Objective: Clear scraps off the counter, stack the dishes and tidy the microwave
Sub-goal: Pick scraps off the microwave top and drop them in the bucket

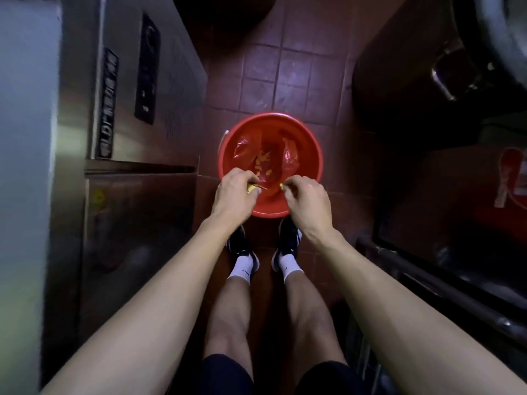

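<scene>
Fingers of the left hand [232, 192] are pinched together on a small yellow scrap [252, 189], and those of the right hand [305, 199] are closed on a smaller yellow bit [282, 186], both held over the near side of a red bucket [228, 155] that stands on the red-brown tiled floor [288, 72] just in front of the person's dark shoes [289, 238]. Inside the bucket lies a crumpled red plastic bag [291, 156] with more yellow scraps [263, 163] at the bottom, while a steel cabinet [148, 109] rises on the left and dark equipment sits to the right.
</scene>
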A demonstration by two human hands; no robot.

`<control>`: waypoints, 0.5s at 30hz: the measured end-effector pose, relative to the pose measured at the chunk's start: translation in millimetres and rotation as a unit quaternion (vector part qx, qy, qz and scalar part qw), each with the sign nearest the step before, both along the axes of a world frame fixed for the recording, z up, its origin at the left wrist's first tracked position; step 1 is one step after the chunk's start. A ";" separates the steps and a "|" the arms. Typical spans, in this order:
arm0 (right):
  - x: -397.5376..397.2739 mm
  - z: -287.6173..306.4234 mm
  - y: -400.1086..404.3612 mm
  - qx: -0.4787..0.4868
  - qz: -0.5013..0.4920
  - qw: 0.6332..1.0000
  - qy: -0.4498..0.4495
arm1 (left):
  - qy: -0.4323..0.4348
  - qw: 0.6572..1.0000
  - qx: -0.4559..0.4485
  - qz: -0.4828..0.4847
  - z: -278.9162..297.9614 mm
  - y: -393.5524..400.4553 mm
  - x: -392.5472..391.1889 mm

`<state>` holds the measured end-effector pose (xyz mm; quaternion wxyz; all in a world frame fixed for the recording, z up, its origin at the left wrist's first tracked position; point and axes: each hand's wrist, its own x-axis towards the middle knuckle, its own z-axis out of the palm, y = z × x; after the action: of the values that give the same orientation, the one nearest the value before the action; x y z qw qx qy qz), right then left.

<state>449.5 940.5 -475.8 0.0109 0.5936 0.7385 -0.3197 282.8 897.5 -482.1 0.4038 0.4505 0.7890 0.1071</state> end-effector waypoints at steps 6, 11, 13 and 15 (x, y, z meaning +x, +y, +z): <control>3.0 -87.1 18.1 -0.016 -0.002 1.000 -0.007 | 0.020 0.999 -0.024 -0.029 -94.1 7.0 5.4; -6.2 -136.4 28.2 -0.018 -0.006 1.000 0.006 | 0.016 0.999 -0.030 -0.017 -143.9 6.6 7.3; -11.3 -151.8 31.8 -0.017 -0.011 1.000 0.004 | 0.020 1.000 -0.022 0.002 -158.7 10.9 3.7; -16.1 -164.4 34.6 -0.020 -0.015 1.000 0.003 | 0.026 1.000 -0.011 0.012 -171.0 16.7 0.1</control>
<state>433.4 975.2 -640.2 0.0160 0.6032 0.7232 -0.3359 282.9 914.2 -653.1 0.3869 0.4392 0.8056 0.0918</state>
